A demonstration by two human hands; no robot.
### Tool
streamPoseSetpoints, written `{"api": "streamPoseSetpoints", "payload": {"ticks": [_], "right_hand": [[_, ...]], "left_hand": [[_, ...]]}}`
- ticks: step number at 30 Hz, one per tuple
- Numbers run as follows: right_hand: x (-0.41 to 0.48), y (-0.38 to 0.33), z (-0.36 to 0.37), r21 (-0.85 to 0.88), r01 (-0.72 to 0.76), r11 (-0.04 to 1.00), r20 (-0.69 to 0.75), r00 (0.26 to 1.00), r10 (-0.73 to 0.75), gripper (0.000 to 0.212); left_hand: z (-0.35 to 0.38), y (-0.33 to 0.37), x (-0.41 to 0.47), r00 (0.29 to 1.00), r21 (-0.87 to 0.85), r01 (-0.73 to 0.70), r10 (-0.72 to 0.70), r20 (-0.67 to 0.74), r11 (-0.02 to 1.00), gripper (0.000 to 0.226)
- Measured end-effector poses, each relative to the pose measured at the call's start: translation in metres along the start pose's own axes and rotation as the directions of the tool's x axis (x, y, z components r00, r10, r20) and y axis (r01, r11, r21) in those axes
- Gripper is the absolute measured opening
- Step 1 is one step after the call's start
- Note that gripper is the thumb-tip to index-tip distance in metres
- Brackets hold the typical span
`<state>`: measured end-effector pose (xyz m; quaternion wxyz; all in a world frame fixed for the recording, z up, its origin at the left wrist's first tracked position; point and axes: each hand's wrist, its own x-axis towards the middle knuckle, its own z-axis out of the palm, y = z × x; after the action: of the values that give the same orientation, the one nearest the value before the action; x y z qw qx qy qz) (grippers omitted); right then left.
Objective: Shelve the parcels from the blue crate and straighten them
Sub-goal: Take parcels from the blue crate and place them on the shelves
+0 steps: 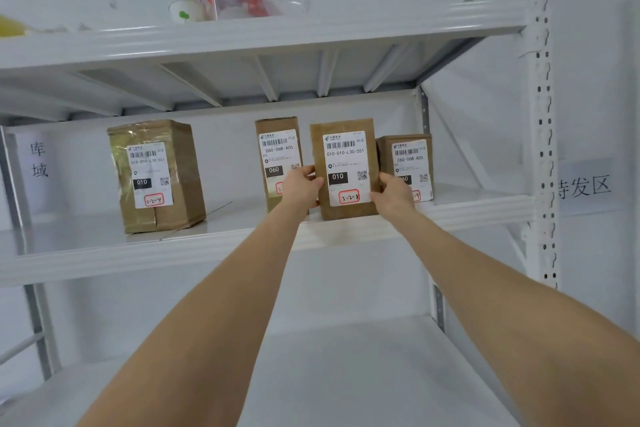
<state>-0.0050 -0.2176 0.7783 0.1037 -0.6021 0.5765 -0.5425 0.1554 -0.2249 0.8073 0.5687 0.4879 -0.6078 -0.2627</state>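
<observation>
Fingers [309, 171] of the left hand [303, 188] curl round the left edge of the middle parcel [347, 163], and those of the right hand [391, 193] curl round its right edge, so the parcel is clamped between the two hands. It stands upright on the middle shelf [104, 258], long axis vertical, label facing out. Its base is near the front lip and seemingly forward of its neighbours. Both hands are equally near, one on each side. Just behind on the left stands a taller parcel [277, 146], just to the right is a shorter parcel [412, 156], and well apart on the left is a taped parcel [156, 177]. Pushing it straight back looks like the move that would line it up.
</observation>
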Motion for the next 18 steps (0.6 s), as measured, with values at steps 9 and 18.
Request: {"api": "streamPoseSetpoints", "payload": {"ticks": [9, 18], "right_hand": [[0.002, 0.003, 0.006, -0.095, 0.006, 0.995, -0.009, 1.000, -0.006, 0.042], [-0.003, 0.000, 0.005, -0.622, 0.428, 0.656, 0.082, 0.869, -0.489, 0.080]], "left_hand": [[-0.003, 0.006, 0.004, 1.000, 0.205, -0.003, 0.003, 0.002, 0.979, 0.055], [0.002, 0.069, 0.010, 0.793, 0.820, -0.414, 0.598, 0.113, 0.394, 0.069]]}}
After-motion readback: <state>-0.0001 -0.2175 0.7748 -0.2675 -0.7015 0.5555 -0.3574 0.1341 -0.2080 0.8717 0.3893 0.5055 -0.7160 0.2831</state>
